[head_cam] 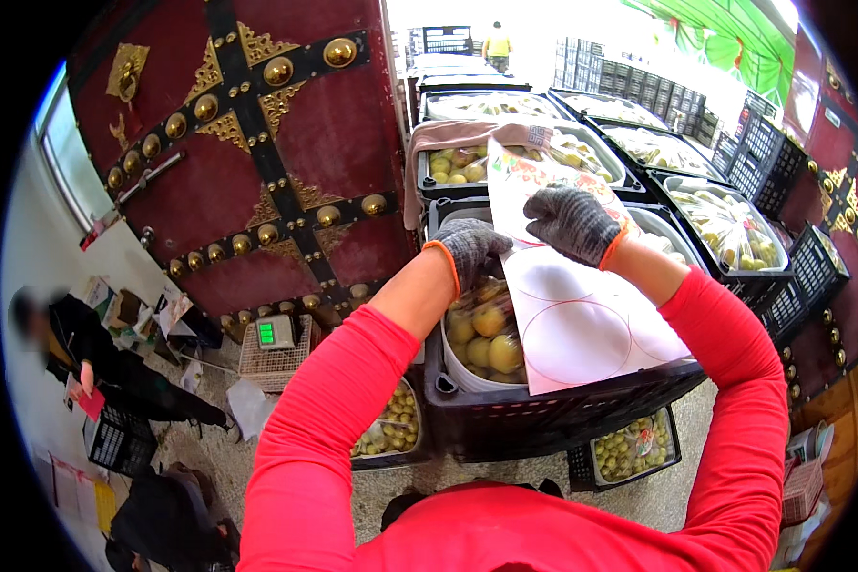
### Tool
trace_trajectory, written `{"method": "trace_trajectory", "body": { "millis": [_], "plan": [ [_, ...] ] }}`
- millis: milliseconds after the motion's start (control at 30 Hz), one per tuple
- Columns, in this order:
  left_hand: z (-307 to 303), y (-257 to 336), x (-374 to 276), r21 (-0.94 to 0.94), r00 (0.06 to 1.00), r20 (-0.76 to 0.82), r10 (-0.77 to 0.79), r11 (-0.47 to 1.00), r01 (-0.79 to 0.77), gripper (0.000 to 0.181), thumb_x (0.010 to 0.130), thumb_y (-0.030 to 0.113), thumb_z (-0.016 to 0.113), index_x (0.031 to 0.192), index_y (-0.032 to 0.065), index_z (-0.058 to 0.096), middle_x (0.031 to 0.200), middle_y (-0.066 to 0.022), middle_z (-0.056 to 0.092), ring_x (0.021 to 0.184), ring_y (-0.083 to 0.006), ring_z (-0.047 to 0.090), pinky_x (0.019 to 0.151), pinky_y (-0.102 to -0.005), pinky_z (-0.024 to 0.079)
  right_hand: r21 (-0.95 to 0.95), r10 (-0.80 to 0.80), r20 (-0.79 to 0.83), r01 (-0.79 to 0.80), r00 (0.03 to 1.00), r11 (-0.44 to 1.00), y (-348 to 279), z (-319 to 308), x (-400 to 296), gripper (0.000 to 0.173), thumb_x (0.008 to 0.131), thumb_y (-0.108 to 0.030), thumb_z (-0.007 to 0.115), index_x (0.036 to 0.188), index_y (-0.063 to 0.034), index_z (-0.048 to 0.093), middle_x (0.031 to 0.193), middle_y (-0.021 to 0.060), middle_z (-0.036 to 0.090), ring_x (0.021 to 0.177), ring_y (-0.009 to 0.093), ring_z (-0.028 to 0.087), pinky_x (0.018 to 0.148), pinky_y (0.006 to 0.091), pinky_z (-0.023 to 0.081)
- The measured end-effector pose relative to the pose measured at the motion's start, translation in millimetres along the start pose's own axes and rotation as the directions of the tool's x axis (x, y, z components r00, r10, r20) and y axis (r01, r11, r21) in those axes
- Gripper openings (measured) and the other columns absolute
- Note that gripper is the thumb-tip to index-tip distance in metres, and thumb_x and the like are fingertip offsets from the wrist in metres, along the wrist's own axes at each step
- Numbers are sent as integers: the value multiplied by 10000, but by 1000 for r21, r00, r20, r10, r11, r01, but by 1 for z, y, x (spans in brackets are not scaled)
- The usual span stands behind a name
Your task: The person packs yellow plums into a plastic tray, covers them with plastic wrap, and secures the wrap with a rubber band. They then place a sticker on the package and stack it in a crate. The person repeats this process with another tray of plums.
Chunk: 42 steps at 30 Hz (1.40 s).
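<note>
A large white sheet of round stickers (579,314) lies slantwise over a black plastic crate (543,407) of bagged yellow-green fruit (493,332). Its far part shows red and green print, and round outlines mark the near part. My left hand (472,247), in a grey knit glove with an orange cuff, is at the sheet's left edge above the fruit, its fingertips partly hidden. My right hand (572,222), gloved alike, rests on the printed part with curled fingers; whether it pinches a sticker is unclear. A pinkish towel (465,136) drapes over the crate behind.
More crates of bagged fruit (729,229) stand behind and to the right. Below are another fruit crate (393,422) and a smaller one (636,443). A digital scale (275,332) sits on a basket by the studded red door (257,157). Two people are at left, one far off.
</note>
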<state>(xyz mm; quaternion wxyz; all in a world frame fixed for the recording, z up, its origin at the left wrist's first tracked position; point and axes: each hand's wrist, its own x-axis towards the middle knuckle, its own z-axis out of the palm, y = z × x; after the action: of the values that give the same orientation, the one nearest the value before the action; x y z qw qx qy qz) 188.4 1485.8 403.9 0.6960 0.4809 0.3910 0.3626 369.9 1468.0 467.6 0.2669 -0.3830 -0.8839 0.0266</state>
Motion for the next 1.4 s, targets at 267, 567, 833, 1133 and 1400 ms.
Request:
{"method": "trace_trajectory", "body": {
  "millis": [267,567,833,1133,1400],
  "plan": [
    [2,-4,-13,-208,988,62,142,970,-127,244,781,108,561,1001,4,551,925,-116,605,784,-201,603,681,-342,514,-133,-57,-141,38,988,990,-10,12,-19,279,720,-333,606,849,-86,610,835,145,550,803,317,549,698,415,444],
    [21,8,-27,-174,941,122,316,940,-293,190,783,47,549,955,-33,570,892,-112,609,773,-171,598,696,-259,485,-170,-27,-211,-9,977,985,-15,16,-21,279,770,-348,551,771,-75,612,782,148,548,743,311,552,645,419,442],
    [42,18,-41,231,927,-46,373,907,-353,82,804,123,559,758,55,560,681,14,505,607,-58,479,520,-204,406,-115,-84,-259,56,962,992,-5,15,-22,184,754,-218,588,747,-37,619,699,158,560,648,314,558,590,390,445],
    [31,12,-34,747,791,68,608,494,-445,104,777,127,557,750,28,542,702,-14,494,617,-74,457,535,-237,396,-187,-181,-182,147,966,971,4,16,-19,159,779,-184,526,718,-44,571,664,155,526,640,324,526,573,405,420],
    [28,9,-34,634,846,44,531,639,-434,120,773,99,541,850,15,579,755,-29,535,702,-94,483,651,-255,414,-349,-224,-128,168,966,922,-3,15,-21,153,783,-162,498,691,-48,542,649,158,506,625,318,519,548,417,407]
  ]
}}
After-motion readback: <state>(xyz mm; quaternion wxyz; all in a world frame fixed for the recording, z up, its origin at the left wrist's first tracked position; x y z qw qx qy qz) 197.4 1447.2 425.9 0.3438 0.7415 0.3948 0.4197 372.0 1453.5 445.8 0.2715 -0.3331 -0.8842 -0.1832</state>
